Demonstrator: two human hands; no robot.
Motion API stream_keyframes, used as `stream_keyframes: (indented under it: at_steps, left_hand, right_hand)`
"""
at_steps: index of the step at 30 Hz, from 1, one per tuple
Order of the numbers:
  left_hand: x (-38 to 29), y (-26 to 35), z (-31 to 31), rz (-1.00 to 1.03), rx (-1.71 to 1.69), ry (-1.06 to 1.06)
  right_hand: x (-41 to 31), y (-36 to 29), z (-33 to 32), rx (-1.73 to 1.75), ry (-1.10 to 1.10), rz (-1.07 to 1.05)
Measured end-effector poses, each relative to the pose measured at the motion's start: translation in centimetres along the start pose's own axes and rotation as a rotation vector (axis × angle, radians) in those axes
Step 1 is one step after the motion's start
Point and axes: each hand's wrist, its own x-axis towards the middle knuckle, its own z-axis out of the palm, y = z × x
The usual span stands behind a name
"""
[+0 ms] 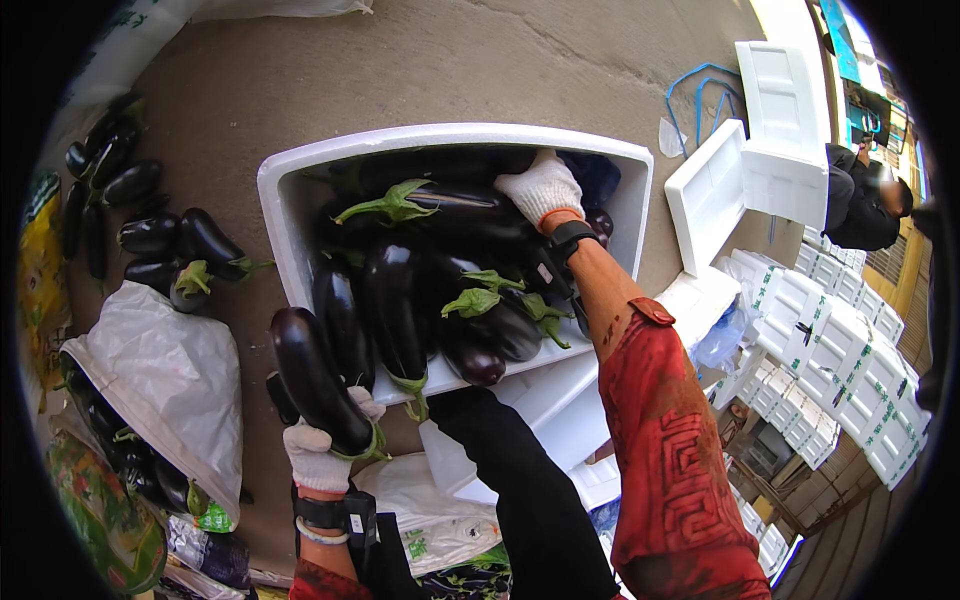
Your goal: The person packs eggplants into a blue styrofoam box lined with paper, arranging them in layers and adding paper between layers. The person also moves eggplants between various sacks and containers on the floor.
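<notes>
A white foam box (457, 135) full of dark purple eggplants stands on the ground before me. My left hand (319, 450), in a white knit glove, grips a large eggplant (315, 375) near its green stem end, in front of the box's near left corner. Inside the box, at the far right, my gloved right hand (544, 187) reaches among the eggplants. Its fingertips are hidden, so I cannot see whether it grips one. Just left of it lies a long eggplant (465, 210) with a pale streak. Several eggplants (394, 307) rest at the near side, some with stems over the rim.
Loose eggplants (150, 232) lie on the ground at left, above a white sack (172, 352) with more inside. To the right are empty foam boxes (784, 142), a foam lid (705, 195), blue strapping (697, 90) and stacked taped boxes (825, 345). A person (862, 199) sits beyond.
</notes>
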Motion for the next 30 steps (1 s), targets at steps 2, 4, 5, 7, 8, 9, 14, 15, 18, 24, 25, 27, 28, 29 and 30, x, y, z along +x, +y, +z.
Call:
stream_keyframes:
  at_steps: [2,4,5,7,8,9,14,15,18,24,25,27,28,29,30]
  left_hand:
    - [0.0,0.0,-0.2,-0.014,-0.014,-0.028]
    - [0.0,0.0,-0.4,-0.018,-0.039,-0.064]
    - [0.1,0.1,-0.5,-0.021,-0.072,-0.076]
    - [0.1,0.0,-0.7,-0.001,-0.045,-0.065]
    - [0.2,0.1,-0.8,0.007,-0.043,-0.078]
    - [0.2,0.1,-0.8,0.008,-0.034,-0.066]
    - [0.2,0.1,-0.8,-0.018,-0.08,-0.104]
    - [0.2,0.1,-0.7,-0.017,-0.077,-0.091]
    - [0.3,0.0,-0.4,-0.016,-0.086,-0.085]
    - [0.2,0.1,0.1,-0.026,-0.086,-0.103]
    - [0.0,0.1,0.2,-0.016,-0.053,-0.07]
    - [-0.1,0.2,0.2,-0.009,-0.013,-0.057]
    - [-0.1,0.3,0.1,-0.011,-0.006,-0.077]
    - [0.0,0.3,0.0,-0.014,0.0,-0.075]
    - [0.0,0.3,0.0,-0.012,0.009,-0.095]
  right_hand:
    - [-1.9,1.3,-0.7,0.045,0.129,-0.088]
    - [-4.4,3.2,-2.3,0.072,0.326,-0.076]
    - [-6.0,4.6,-3.7,0.184,0.389,-0.103]
    - [-8.6,7.1,-6.1,0.679,0.367,-0.046]
    - [-9.8,8.3,-6.9,0.885,0.285,-0.12]
    - [-11.0,9.5,-7.4,1.077,0.239,-0.055]
    - [-14.6,13.1,-6.2,1.696,0.065,-0.022]
    - [-15.2,13.4,-5.5,1.747,0.087,0.045]
    - [-16.7,13.8,-4.3,1.586,0.029,-0.011]
    - [-14.6,12.8,-3.5,0.209,0.395,-0.435]
    - [-12.7,12.7,-3.7,0.107,0.535,-0.482]
    - [-7.7,12.3,-3.9,0.002,0.394,-0.354]
    - [-5.2,12.4,-3.8,-0.143,0.302,-0.228]
    - [-2.8,12.6,-3.5,-0.289,0.174,-0.01]
    - [-0.4,12.9,-4.1,-0.269,-0.055,0.034]
